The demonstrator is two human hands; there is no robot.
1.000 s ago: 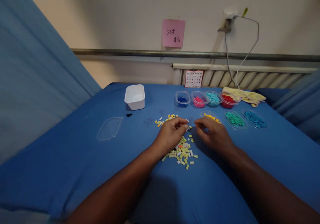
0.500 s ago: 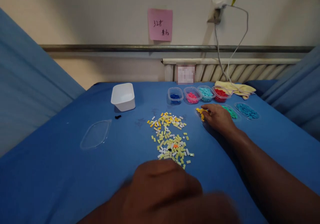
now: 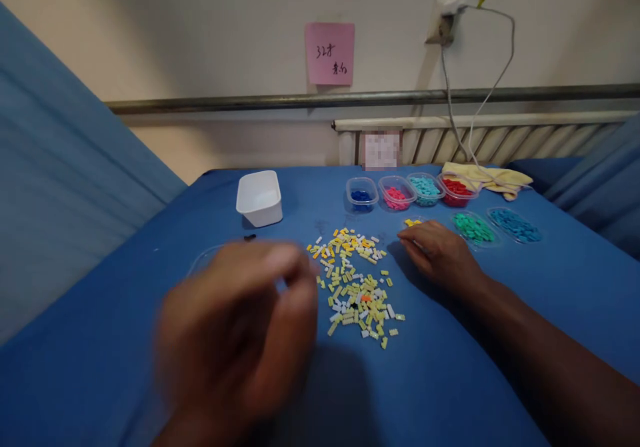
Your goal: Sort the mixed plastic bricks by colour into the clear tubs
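A blue sheet (image 3: 125, 287) covers the work surface, creased at the lower left, with curtains (image 3: 65, 187) on both sides. Behind it, a metal pipe (image 3: 225, 103) runs along the pale wall (image 3: 240, 27) above a radiator (image 3: 425, 124). A pink note (image 3: 329, 54) with handwriting is on the wall, and a cord (image 3: 501, 80) loops down from a socket (image 3: 434, 26) to near a yellow towel (image 3: 500, 179).

Loose bricks (image 3: 373, 307), mostly pale yellow and white, lie scattered mid-sheet between the hands. The left hand (image 3: 240, 327) is raised near the camera, blurred, thumb and fingertips close together; I cannot tell whether they pinch anything. The right hand (image 3: 437, 254) is low beside some yellow bricks (image 3: 412, 222), partly covering them, fingers together; what they hold, if anything, is hidden.

Along the back stand a white tub (image 3: 263, 217) and four clear tubs (image 3: 362, 181) of coloured bricks; green bricks (image 3: 474, 228) and blue bricks (image 3: 515, 226) lie to the right
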